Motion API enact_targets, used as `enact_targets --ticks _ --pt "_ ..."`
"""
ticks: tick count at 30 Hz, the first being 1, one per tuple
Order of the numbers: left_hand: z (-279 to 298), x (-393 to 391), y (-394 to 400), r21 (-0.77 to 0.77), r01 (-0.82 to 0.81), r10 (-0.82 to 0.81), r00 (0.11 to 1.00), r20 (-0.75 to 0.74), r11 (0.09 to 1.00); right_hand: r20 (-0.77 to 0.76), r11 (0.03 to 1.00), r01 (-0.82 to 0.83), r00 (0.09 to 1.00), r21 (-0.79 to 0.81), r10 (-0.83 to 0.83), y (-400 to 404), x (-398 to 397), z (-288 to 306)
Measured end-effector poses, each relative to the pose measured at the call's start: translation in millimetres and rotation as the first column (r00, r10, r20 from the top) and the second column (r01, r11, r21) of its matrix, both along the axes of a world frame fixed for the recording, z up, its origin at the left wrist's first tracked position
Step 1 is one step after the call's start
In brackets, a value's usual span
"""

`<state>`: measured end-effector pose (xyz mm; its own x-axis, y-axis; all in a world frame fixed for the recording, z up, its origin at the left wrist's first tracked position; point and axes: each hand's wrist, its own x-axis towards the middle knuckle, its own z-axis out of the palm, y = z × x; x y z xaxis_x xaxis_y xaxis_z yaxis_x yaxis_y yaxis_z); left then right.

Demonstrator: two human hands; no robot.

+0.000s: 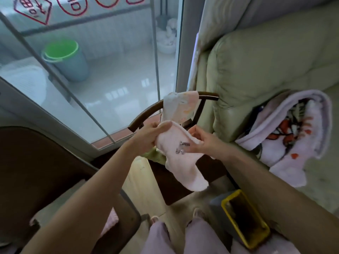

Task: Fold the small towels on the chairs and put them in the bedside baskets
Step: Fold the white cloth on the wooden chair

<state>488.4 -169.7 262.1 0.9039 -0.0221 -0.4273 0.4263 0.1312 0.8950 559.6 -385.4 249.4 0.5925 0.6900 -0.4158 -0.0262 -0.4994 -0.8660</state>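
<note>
I hold a small pale pink towel (178, 158) with dark printed marks, doubled over and hanging down in front of a dark wooden chair (145, 116). My left hand (150, 136) grips its upper left end. My right hand (203, 142) pinches its upper right edge. A second pale pink towel (180, 105) is draped over the chair's curved backrest just behind my hands. A light green cloth (156, 154) lies on the chair seat, mostly hidden under the held towel.
A cream sofa (266, 70) stands right, with a lilac printed blanket (293, 136) on it. A yellow-rimmed basket (245, 219) sits on the floor lower right. A dark round table (36, 171) fills lower left. Glass doors (91, 70) are behind, with a green bucket (64, 59) beyond.
</note>
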Motion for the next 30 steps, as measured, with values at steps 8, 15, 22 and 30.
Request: enact_targets --ticks 8,15,22,30 --pt "5 -6 -37 0.089 -0.505 0.508 0.861 -0.024 0.859 0.055 0.925 0.294 0.947 0.239 -0.315 -42 30 16" --pt "-6 -20 -76 0.191 -0.62 0.625 0.779 0.039 0.761 0.119 0.931 0.322 0.931 0.174 -0.345 -60 54 0" --pt "-42 -40 -74 0.356 -0.561 0.639 0.754 -0.154 0.747 0.109 0.947 0.309 0.942 0.086 -0.318 -68 56 -7" --pt "-74 -55 -67 0.416 -0.531 0.655 0.711 -0.255 0.738 0.068 0.977 0.205 0.977 -0.057 -0.201 -62 41 -40"
